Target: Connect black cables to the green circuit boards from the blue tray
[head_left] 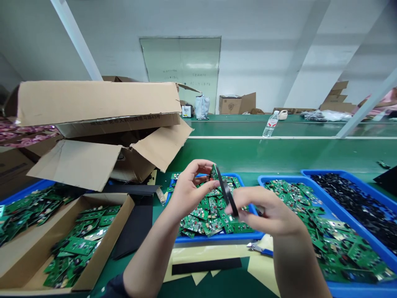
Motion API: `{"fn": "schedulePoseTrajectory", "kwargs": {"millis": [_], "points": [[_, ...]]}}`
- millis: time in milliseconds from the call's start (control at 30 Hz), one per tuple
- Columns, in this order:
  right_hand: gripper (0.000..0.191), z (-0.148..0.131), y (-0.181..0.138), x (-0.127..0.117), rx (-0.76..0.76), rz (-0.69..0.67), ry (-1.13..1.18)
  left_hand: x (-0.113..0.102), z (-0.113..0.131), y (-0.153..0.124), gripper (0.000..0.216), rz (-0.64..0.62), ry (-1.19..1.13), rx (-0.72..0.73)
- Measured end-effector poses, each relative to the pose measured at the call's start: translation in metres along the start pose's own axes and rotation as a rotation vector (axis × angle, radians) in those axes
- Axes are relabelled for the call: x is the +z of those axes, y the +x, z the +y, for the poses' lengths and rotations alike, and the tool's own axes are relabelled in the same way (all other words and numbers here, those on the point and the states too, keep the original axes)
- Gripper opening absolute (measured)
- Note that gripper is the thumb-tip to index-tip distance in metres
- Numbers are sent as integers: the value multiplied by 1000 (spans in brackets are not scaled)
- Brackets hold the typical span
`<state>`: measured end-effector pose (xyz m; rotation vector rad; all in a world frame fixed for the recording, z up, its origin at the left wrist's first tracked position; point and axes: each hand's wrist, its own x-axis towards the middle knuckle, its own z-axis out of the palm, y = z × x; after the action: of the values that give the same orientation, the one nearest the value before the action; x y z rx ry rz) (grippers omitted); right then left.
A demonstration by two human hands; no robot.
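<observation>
Above the middle blue tray (pixel 217 237), my left hand (pixel 190 188) pinches a small green circuit board (pixel 214 171) by its edge. A narrow black strip (pixel 226 188) stands on edge against the board's right side. My right hand (pixel 266 209) grips the lower end of this strip between thumb and fingers. Whether the strip touches the board along its whole length I cannot tell. Below both hands, the tray holds many green circuit boards (pixel 214 211), partly hidden by my hands and forearms.
Blue-handled cutters (pixel 259 249) and a flat black strip (pixel 206 266) lie in front on yellowish sheets. To the right are trays of boards (pixel 341 231) and black pieces (pixel 350 194). Left stand a cardboard box of boards (pixel 125 211) and large open cartons (pixel 99 99). Behind is a water bottle (pixel 271 124).
</observation>
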<state>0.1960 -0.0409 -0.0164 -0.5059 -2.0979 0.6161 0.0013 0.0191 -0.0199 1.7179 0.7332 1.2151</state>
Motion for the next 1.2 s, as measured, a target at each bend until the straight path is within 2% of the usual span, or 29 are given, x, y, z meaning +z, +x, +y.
{"fn": "schedulePoseTrajectory", "kwargs": {"millis": [100, 133, 167, 200, 300, 333, 400, 533, 667, 833, 967, 1100, 1200], "points": [[32, -1, -13, -18, -12, -480, 177, -7, -2, 2, 27, 57, -42, 83], [40, 1, -17, -21, -19, -547, 215, -8, -3, 2, 27, 69, -45, 123], [46, 3, -20, -23, -25, -516, 230, -9, -2, 2, 27, 70, -42, 161], [48, 5, -21, -23, -17, -398, 217, -9, -2, 1, 27, 62, -34, 194], [32, 9, -14, -10, 70, 159, 95, -7, 0, -2, 27, 29, 34, 282], [24, 10, -10, -4, 106, 290, 52, -5, 1, -2, 26, 29, 72, 311], [16, 9, -1, 9, 167, 411, -30, -3, 2, -4, 24, 46, 162, 370], [9, 8, 9, 25, 223, 468, -62, -1, 2, -3, 23, 87, 313, 494], [4, 6, 10, 27, 242, 510, 4, -2, 4, -1, 25, 98, 444, 632], [16, 2, 12, 24, 330, 498, 254, -2, 4, 0, 27, 86, 483, 685], [26, 3, 14, 23, 449, 419, 541, -1, 2, -1, 27, 79, 416, 661], [31, 6, 14, 22, 556, 328, 722, -1, -1, -2, 32, -52, 220, 533], [31, 9, 15, 21, 593, 299, 768, -2, -2, -2, 37, -150, 104, 413]]}}
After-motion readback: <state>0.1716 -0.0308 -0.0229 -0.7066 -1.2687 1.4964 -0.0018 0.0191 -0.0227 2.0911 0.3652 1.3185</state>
